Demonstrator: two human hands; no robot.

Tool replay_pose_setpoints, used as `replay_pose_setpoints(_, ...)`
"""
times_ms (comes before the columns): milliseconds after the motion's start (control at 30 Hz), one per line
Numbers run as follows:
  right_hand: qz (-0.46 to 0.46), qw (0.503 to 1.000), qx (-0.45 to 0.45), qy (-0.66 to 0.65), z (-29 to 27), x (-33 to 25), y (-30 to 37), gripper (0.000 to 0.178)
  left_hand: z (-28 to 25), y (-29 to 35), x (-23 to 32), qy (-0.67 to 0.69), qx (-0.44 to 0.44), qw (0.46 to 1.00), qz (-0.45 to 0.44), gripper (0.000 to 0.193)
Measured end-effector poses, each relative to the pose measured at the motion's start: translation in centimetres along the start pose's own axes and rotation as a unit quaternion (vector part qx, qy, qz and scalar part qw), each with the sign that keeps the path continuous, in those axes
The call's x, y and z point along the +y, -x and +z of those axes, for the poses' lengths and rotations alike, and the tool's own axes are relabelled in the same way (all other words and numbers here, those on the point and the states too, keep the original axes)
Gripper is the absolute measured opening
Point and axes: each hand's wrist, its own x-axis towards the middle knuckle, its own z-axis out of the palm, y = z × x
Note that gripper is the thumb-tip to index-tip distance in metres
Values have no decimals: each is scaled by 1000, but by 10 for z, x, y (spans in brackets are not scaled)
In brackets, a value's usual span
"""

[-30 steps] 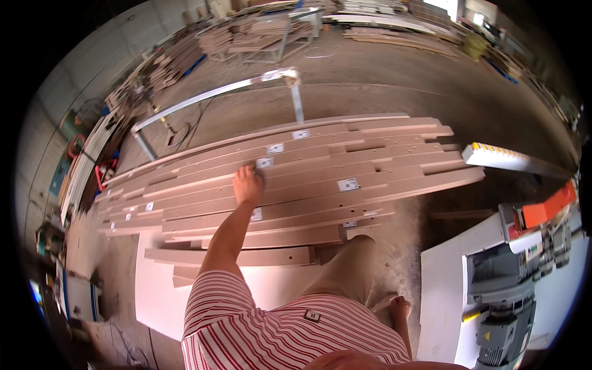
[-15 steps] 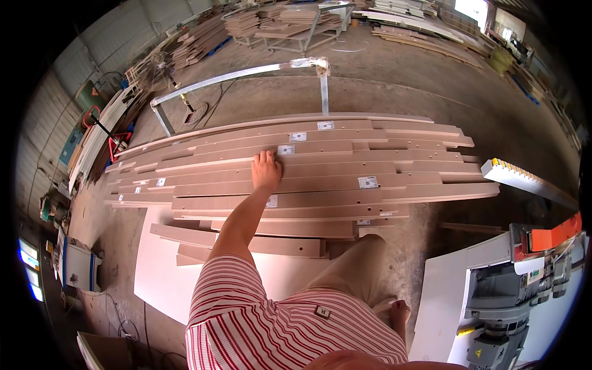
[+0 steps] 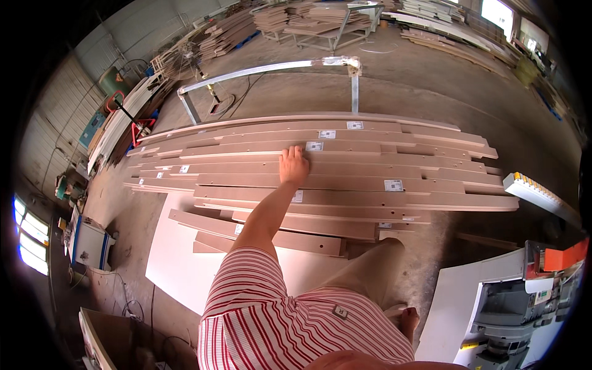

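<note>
My left hand [image 3: 293, 166] reaches forward over a spread of long brown boards [image 3: 253, 179]. Its fingers are bent over the edge of one brown board [image 3: 345, 147], beside a white label [image 3: 314, 146] stuck on it. The boards lie side by side in overlapping rows. Some have small round holes, and several carry white labels. Low on the right, beside my bent leg, is my right hand [image 3: 409, 320]. It is small and shadowed, and I cannot make out its fingers or anything in them.
A pale sheet [image 3: 175, 246] lies under the nearest boards. Behind them stands a metal frame [image 3: 271, 68]. At right are a grey machine [image 3: 507, 320] and a white beam with a yellow-toothed edge [image 3: 542, 198]. A red pallet jack [image 3: 140, 131] stands at far left, with stacked boards [image 3: 336, 24] at the back.
The whole scene has slid to the right in the picture as my head turned a little left. My left hand keeps its place on the boards.
</note>
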Motion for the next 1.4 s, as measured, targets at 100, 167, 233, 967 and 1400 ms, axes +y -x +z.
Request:
replay_pose_setpoints(100, -16, 1000, 0, 7, 4, 4, -1, 18, -5, 1, 2, -8, 4, 1000, -21, 30)
replay_pose_setpoints(167, -18, 1000, -6, 8, 3, 2, -2, 18, -3, 2, -1, 0, -5, 1000, -20, 33)
replay_pose_setpoints(233, -17, 1000, -6, 17, 4, 6, -3, 18, -2, 1, -3, 12, -9, 1000, -15, 35)
replay_pose_setpoints(967, -1, 1000, -11, 17, -2, -5, 5, 19, -4, 1, 6, -18, -38, 999, -23, 45)
replay_pose_setpoints(1400, 52, 998, 23, 17, 2, -9, 10, 23, -7, -6, 9, 5, -7, 1000, 27, 32)
